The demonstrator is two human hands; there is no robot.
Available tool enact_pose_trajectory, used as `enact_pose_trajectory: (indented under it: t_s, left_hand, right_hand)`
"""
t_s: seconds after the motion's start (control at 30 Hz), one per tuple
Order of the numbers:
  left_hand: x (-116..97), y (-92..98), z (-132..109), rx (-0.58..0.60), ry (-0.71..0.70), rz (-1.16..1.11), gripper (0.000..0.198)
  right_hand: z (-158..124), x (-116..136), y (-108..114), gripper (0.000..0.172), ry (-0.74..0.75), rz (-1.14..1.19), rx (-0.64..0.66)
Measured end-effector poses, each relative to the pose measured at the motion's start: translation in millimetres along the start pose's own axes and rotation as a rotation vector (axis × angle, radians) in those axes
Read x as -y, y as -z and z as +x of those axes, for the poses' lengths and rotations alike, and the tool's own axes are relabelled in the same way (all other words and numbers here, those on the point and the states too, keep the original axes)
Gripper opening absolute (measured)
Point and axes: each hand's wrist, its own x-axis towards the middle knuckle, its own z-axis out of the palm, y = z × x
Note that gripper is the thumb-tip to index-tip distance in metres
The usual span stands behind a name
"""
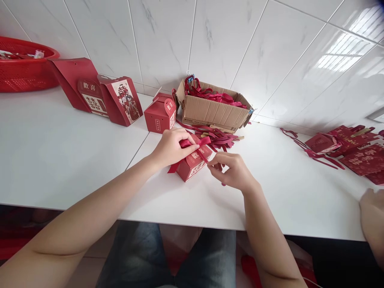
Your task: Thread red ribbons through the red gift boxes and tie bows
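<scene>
A small red gift box with pale printed characters sits on the white table in front of me, a red ribbon in a bow shape over its top. My left hand rests on the box, its thumb and fingers pinching the ribbon at the bow. At the box's right side my right hand is closed on a ribbon end drawn out from the bow. Part of the box and the ribbon loop are hidden behind my left fingers.
Behind stands a cardboard box of red ribbons, with a pile of flat dark-red strips before it. Folded red boxes stand left, beside a red basket. Red bags and another person's hand are at right.
</scene>
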Motion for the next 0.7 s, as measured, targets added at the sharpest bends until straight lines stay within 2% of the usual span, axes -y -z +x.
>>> enact_pose_trajectory:
  t_s: [0.13, 0.4, 0.5, 0.6, 0.7]
  left_hand:
    - [0, 0.3, 0, 0.039, 0.028, 0.008, 0.018]
    - [4, -1.8, 2, 0.053, 0.065, -0.027, 0.021]
    - [5, 0.3, 3, 0.066, 0.121, -0.112, 0.022]
    - [4, 3.8, 5, 0.114, 0.151, -0.202, 0.025]
    - [3, 6.4, 6, 0.149, 0.177, -0.263, 0.027]
  right_hand:
    - [0, 6, -1, 0.015, -0.032, 0.096, 0.082]
    - [-2, 4, 2, 0.012, -0.034, 0.09, 0.146]
    - [1, 6, 3, 0.005, 0.043, 0.035, 0.04]
    - [7, 12, -3, 0.016, 0.162, -0.083, -0.107]
    - [13, 22, -18, 0.014, 0.315, -0.288, -0.139]
